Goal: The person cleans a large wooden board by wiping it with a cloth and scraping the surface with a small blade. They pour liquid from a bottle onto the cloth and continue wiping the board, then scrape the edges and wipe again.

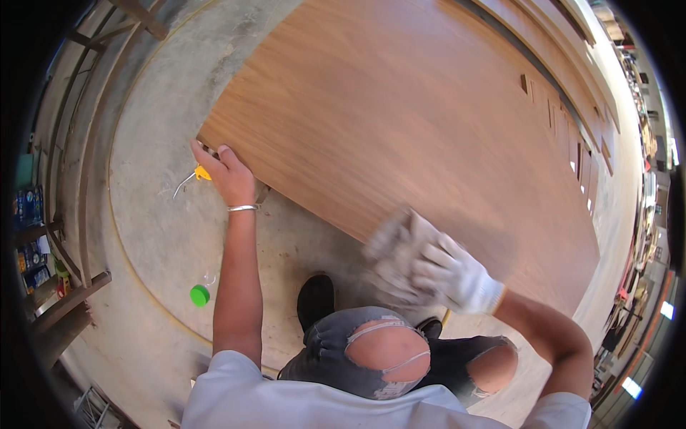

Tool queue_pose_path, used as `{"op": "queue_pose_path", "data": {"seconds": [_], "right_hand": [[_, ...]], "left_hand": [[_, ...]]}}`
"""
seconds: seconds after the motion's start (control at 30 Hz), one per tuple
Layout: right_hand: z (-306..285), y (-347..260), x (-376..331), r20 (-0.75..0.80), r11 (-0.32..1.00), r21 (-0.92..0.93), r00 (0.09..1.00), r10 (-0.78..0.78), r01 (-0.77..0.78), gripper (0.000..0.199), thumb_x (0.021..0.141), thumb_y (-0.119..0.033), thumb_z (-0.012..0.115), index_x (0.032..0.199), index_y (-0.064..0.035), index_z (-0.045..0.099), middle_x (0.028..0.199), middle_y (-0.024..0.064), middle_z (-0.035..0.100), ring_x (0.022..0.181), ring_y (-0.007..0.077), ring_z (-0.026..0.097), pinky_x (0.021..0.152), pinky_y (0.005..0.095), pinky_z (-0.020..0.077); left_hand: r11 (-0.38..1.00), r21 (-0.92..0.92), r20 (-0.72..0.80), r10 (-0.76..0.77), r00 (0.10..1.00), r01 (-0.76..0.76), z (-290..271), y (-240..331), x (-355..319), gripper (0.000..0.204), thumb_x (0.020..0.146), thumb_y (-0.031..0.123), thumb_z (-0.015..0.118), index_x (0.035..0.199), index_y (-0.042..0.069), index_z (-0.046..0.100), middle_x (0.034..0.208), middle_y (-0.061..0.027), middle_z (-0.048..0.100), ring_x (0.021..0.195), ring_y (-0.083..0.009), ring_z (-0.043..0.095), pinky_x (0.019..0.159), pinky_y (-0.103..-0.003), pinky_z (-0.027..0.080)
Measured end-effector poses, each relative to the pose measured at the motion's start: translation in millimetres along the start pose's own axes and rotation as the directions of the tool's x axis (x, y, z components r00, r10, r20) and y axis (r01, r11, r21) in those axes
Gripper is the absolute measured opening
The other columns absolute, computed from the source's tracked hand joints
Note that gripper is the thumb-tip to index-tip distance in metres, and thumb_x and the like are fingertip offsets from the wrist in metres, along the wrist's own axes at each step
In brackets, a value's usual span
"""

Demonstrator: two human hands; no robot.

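Pale shirt (314, 411) sits nearest; beyond, a large wood-grain panel (400, 121) spans the middle to far right. Motion-blurred cloth (395, 254) is bunched at its near edge, in the fingers of the gloved right hand (457, 277); even pressure along the grain should serve. Bare left hand (234, 181) steadies the left corner, fingers curled around it.

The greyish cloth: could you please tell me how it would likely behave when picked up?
The greyish cloth is probably floppy, since it bunches in loose folds over the wood-grained panel. It seems light, as only the gloved right hand holds it. Its crumpled, uneven shape makes rolling unlikely.
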State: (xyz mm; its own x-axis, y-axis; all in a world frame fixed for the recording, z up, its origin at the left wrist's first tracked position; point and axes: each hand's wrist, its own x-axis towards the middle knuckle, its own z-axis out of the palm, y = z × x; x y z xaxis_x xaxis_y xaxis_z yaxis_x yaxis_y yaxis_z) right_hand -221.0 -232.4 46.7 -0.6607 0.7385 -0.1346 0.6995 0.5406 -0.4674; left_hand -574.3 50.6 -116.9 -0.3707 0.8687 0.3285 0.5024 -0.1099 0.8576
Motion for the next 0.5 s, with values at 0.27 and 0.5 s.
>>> {"op": "queue_pose_path", "data": {"seconds": [0.27,0.5], "right_hand": [[23.8,-46.1,-115.4,0.004,0.954,0.005,0.954,0.301,-0.301,0.053,0.069,-0.027,0.074,0.120,-0.0130,0.070,0.118,0.0068,0.059,0.112,0.0336,0.055,0.099,0.0490,0.0511],[28.5,-21.4,6.2,-0.188,0.981,0.026,0.963,0.191,-0.190,0.059,0.075,-0.025,0.076,0.129,-0.0066,0.065,0.130,0.0109,0.059,0.131,0.0364,0.053,0.106,0.0458,0.0506]], "left_hand": [[0.686,0.717,0.289,-0.130,0.948,-0.125,9.1,66.4,66.3,0.047,0.096,0.028,0.051,0.135,0.003,0.058,0.142,-0.0233,0.058,0.132,-0.0399,0.053,0.110,-0.050,0.044],[0.658,0.740,0.271,-0.103,0.957,-0.139,39.2,40.2,80.3,0.053,0.098,0.037,0.045,0.136,0.003,0.060,0.142,-0.0235,0.060,0.133,-0.0416,0.054,0.109,-0.053,0.045]]}}
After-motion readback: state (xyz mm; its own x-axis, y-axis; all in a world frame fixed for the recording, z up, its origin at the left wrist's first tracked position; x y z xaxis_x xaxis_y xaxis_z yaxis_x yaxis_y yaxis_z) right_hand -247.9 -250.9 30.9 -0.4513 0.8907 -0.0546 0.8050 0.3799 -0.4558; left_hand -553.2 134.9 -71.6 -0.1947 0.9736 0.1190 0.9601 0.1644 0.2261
